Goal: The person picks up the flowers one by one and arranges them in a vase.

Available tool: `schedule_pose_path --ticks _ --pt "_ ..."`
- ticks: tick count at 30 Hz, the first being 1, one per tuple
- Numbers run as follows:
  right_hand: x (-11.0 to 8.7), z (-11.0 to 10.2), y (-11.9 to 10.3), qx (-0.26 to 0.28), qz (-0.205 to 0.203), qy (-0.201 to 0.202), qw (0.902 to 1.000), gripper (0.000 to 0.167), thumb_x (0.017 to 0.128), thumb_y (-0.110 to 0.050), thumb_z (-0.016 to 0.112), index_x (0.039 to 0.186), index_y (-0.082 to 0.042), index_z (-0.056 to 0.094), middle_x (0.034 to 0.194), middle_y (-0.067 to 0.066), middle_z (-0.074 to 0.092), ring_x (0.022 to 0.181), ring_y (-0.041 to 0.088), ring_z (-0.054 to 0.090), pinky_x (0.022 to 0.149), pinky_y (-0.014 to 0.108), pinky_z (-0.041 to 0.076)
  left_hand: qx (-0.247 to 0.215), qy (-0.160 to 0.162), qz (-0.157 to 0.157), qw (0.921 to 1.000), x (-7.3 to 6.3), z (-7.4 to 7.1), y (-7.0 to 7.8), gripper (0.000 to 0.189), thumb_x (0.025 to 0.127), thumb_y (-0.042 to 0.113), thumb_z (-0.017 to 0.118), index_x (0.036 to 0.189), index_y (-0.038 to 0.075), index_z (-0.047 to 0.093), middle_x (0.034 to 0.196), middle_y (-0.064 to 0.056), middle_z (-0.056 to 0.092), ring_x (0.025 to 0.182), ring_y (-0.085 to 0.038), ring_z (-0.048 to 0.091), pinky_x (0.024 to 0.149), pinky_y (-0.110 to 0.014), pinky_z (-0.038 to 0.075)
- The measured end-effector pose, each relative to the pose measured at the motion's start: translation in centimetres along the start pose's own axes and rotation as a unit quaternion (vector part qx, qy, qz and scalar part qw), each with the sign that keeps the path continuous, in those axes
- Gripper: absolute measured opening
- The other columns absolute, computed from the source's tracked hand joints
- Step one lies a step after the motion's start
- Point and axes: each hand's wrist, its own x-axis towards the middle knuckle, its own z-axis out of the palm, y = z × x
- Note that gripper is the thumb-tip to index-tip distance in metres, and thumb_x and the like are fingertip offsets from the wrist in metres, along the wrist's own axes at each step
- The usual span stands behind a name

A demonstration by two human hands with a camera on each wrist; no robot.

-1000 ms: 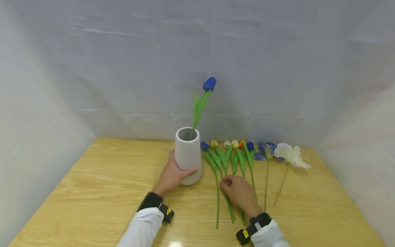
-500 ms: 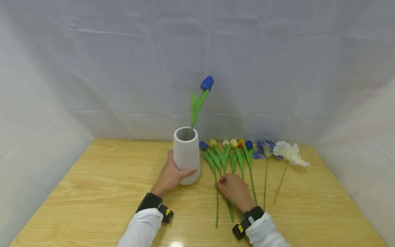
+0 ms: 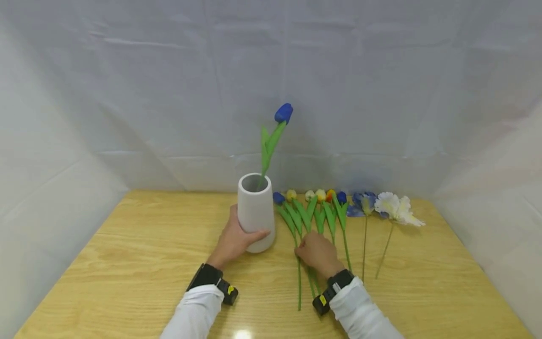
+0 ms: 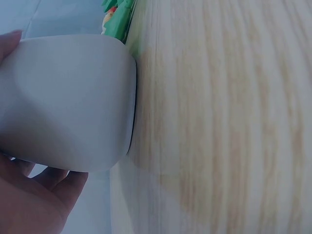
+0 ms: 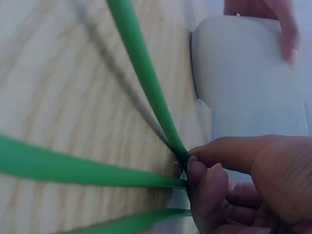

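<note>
A white vase (image 3: 256, 216) stands upright on the table, holding one blue tulip (image 3: 283, 113) that leans right. My left hand (image 3: 233, 241) grips the vase low on its left side, thumb across the front; the left wrist view shows fingers (image 4: 68, 190) curled behind it. To the right, my right hand (image 3: 319, 254) is over the stems of a row of tulips. Its thumb and finger pinch the green stem (image 5: 146, 73) of the leftmost tulip, a blue one (image 3: 278, 198). Two more stems pass by the fingertips, partly hidden by the hand.
Beside that tulip lie several others, including yellow (image 3: 291, 195), white (image 3: 309, 196), orange (image 3: 330, 195) and dark blue (image 3: 341, 197) ones. Farther right are a blue-purple flower (image 3: 363, 203) and a white ruffled flower (image 3: 395, 207) on thin stems. A grey-white sheet (image 3: 190, 103) hangs behind the wooden table (image 3: 148, 263).
My right hand has shifted left and slightly away from me, to the leftmost tulip's stem, and its fingers have closed there. Stems beneath it have shifted slightly. The left hand keeps its grip.
</note>
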Motion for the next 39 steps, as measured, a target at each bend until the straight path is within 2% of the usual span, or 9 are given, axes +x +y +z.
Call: schedule_pose_path --ticks 4,9,12,15,18,22,28,33,39 --pt "0.6 -0.1 -0.4 0.029 0.018 -0.032 0.9989 0.040 0.079 -0.015 0.066 0.043 -0.014 0.049 0.039 -0.003 0.049 0.037 0.013 0.046 0.035 0.022 0.028 0.006 0.006 -0.002 1.0000 -0.1 -0.2 0.1 0.093 0.069 0.031 0.086 0.139 0.014 0.027 0.121 -0.013 0.052 0.106 -0.030 0.055 0.090 -0.048 0.045" --pt "1.1 0.1 0.0 0.074 0.005 -0.053 0.9958 0.033 0.078 -0.015 0.066 0.047 -0.010 0.056 0.042 -0.001 0.054 0.038 0.013 0.051 0.035 0.022 0.029 0.019 0.008 -0.006 0.9998 0.0 -0.4 0.1 0.094 0.070 0.033 0.086 0.140 0.016 0.026 0.122 -0.013 0.052 0.107 -0.030 0.054 0.091 -0.048 0.045" --pt "0.8 -0.1 0.5 0.113 -0.020 -0.053 0.9919 0.026 0.080 -0.015 0.064 0.055 -0.009 0.062 0.043 -0.001 0.054 0.039 0.013 0.051 0.037 0.022 0.028 0.024 0.007 -0.006 0.9997 0.1 -0.5 0.1 0.095 0.069 0.036 0.086 0.140 0.016 0.026 0.122 -0.013 0.052 0.107 -0.030 0.054 0.090 -0.049 0.045" --pt "0.3 -0.7 0.8 0.164 -0.039 -0.041 0.9848 0.017 0.085 -0.014 0.062 0.070 -0.007 0.069 0.049 0.003 0.058 0.043 0.017 0.055 0.039 0.023 0.031 0.024 0.007 -0.006 0.9997 0.2 -0.5 0.2 0.095 0.069 0.037 0.086 0.139 0.015 0.026 0.121 -0.013 0.053 0.107 -0.030 0.054 0.091 -0.049 0.045" --pt "-0.4 -1.7 0.7 0.214 -0.040 -0.003 0.9759 0.012 0.087 -0.013 0.062 0.087 -0.005 0.071 0.060 0.005 0.064 0.050 0.025 0.061 0.044 0.025 0.042 0.024 0.007 -0.007 0.9997 0.2 -0.6 0.2 0.095 0.069 0.037 0.086 0.140 0.015 0.026 0.121 -0.013 0.053 0.107 -0.030 0.054 0.091 -0.049 0.044" --pt "-1.3 -3.7 0.2 0.259 -0.055 0.059 0.9624 0.016 0.090 -0.015 0.064 0.099 -0.002 0.068 0.075 0.005 0.067 0.057 0.031 0.063 0.048 0.028 0.048 0.022 0.003 -0.007 0.9997 0.2 -0.6 0.3 0.095 0.070 0.036 0.085 0.140 0.015 0.025 0.122 -0.013 0.052 0.108 -0.031 0.054 0.091 -0.049 0.044" --pt "-1.6 -6.8 -0.7 0.290 -0.116 0.133 0.9404 0.019 0.093 -0.019 0.064 0.100 -0.001 0.067 0.082 0.008 0.068 0.060 0.033 0.063 0.052 0.029 0.050 0.023 0.001 -0.009 0.9997 0.2 -0.4 0.3 0.094 0.070 0.033 0.085 0.140 0.014 0.026 0.122 -0.014 0.052 0.107 -0.031 0.054 0.090 -0.048 0.044" --pt "-2.2 -8.8 -2.2 0.295 -0.157 0.193 0.9227 0.015 0.094 -0.011 0.061 0.098 0.002 0.065 0.079 0.014 0.067 0.058 0.027 0.063 0.050 0.029 0.051 0.025 -0.001 -0.014 0.9996 0.1 -0.2 0.2 0.094 0.070 0.034 0.085 0.140 0.015 0.025 0.122 -0.014 0.052 0.107 -0.031 0.054 0.090 -0.048 0.045" --pt "-2.5 -10.7 -3.5 0.344 -0.217 0.255 0.8769 0.010 0.093 -0.001 0.059 0.094 0.008 0.063 0.077 0.018 0.066 0.057 0.025 0.062 0.052 0.029 0.053 0.019 -0.005 -0.014 0.9997 0.1 -0.1 0.1 0.095 0.070 0.034 0.085 0.141 0.015 0.024 0.123 -0.014 0.051 0.109 -0.031 0.053 0.091 -0.049 0.044"
